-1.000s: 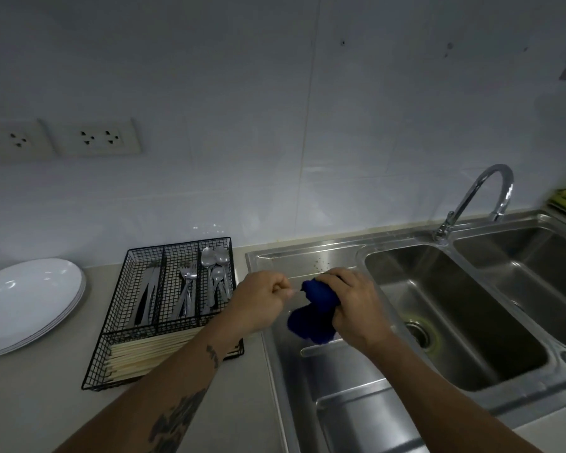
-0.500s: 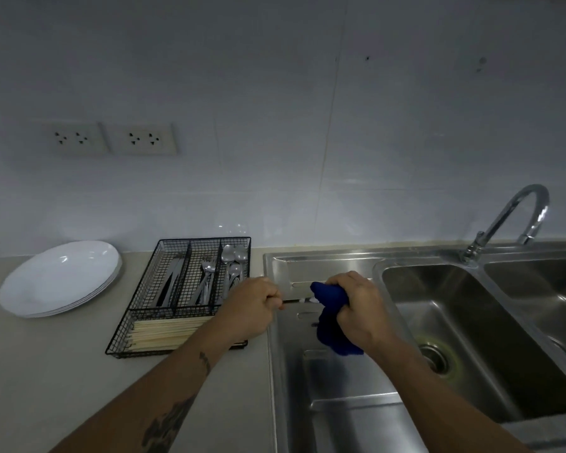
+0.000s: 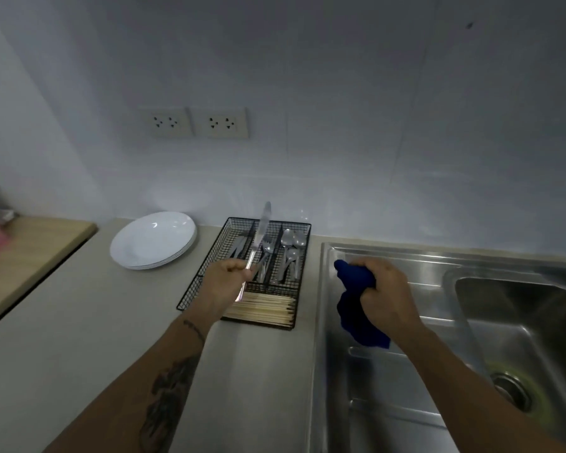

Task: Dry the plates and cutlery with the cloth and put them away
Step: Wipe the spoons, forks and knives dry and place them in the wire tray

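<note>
Gripped by its handle in the left hand (image 3: pixel 226 278) — one table knife (image 3: pixel 261 235), fingers curled round the lower end, blade rising up and away toward the wall, long axis near upright with a slight lean to the right. Position: directly above the wire cutlery basket (image 3: pixel 206 273), over the two left-hand slots.

Right hand (image 3: pixel 384 294): fingers closed round one bunched blue cloth (image 3: pixel 356 305), held over the drainboard of the steel sink (image 3: pixel 406 403), well apart from the knife; a tail of cloth hangs below the fist.

Governing relation: the knife slot (image 3: pixel 237 248) lies just beneath and slightly left of the gripped handle, its length running front to back — so the blade would likely need tipping forward to lie along it. The left hand is the nearer one; the right is beside the basket, not over it.

Count:
- Basket, one; three long slots plus one cross compartment at the front.
- Knives in left slot: several, number unclear.
- Forks (image 3: pixel 266 253), middle slot: at least two, partly hidden by the held knife.
- Spoons (image 3: pixel 291 246), right slot: about four.
- Chopsticks (image 3: pixel 262 309), front compartment: a bundle, too many to count.
- White plates (image 3: pixel 152 240): one stack left of the basket, about three or four by the rims.
</note>
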The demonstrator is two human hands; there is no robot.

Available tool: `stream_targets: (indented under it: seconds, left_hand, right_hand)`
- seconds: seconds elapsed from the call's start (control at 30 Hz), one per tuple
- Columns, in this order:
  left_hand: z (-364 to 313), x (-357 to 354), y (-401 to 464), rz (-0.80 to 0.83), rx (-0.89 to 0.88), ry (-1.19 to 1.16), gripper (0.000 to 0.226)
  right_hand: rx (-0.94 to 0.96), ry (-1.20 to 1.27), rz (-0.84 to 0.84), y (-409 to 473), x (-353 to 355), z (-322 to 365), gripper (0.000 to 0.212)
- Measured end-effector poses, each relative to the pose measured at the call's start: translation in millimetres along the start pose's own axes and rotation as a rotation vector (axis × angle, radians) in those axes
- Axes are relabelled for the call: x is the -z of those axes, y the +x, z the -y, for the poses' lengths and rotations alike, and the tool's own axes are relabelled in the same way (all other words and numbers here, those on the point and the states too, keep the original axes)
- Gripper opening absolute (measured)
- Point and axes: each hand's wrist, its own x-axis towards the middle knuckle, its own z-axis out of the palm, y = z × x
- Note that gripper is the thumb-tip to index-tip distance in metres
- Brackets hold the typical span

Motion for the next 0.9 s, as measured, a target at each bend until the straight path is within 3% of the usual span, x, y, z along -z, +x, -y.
stream_targets:
  seconds: [0.1, 0.27, 0.53, 0.9]
  left_hand:
    - [3, 15, 24, -0.007, 0.068, -0.032, 0.016]
    - [9, 37, 73, -0.013, 0.09, 0.183, 0.009]
    - [34, 52, 152, 0.126, 0.039, 0.539, 0.02]
    - [50, 36, 171, 0.337, -0.047, 0.727, 0.031]
  right_hand:
    - [-0.016, 0.036, 0.102, 8, -11, 10, 0.052]
    - [-0.107, 0.101, 0.223, 31, -34, 25, 0.057]
    - [-0.274, 0.191, 0.165, 50, -84, 29, 0.062]
    - [-0.442, 0.186, 0.038, 43, -104, 35, 0.054]
